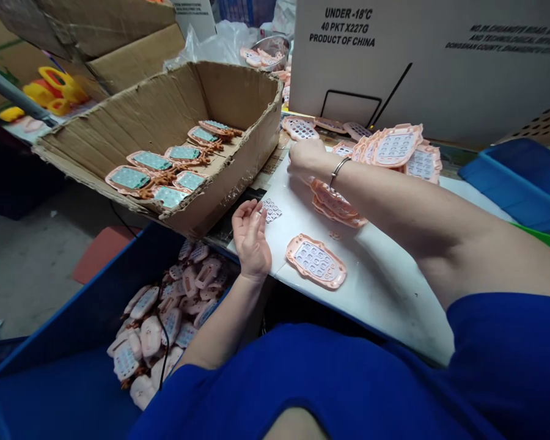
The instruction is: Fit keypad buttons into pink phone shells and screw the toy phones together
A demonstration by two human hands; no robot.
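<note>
Pink keypad shell (316, 261) is seen lying flat on the white tabletop (385, 287), close to the body and between the two arms. The left hand (250, 238) is held released, palm up, with the fingertips just beside a small grey keypad sheet (271, 209). The right hand (305, 157) is stretched out over a stack of pink shells (337, 205); whether anything is gripped cannot be told. A torn cardboard box (238, 177) of finished pieces is set at the left, a blue bin (73, 379) of parts below it, and a white printed carton (440, 79) behind.
</note>
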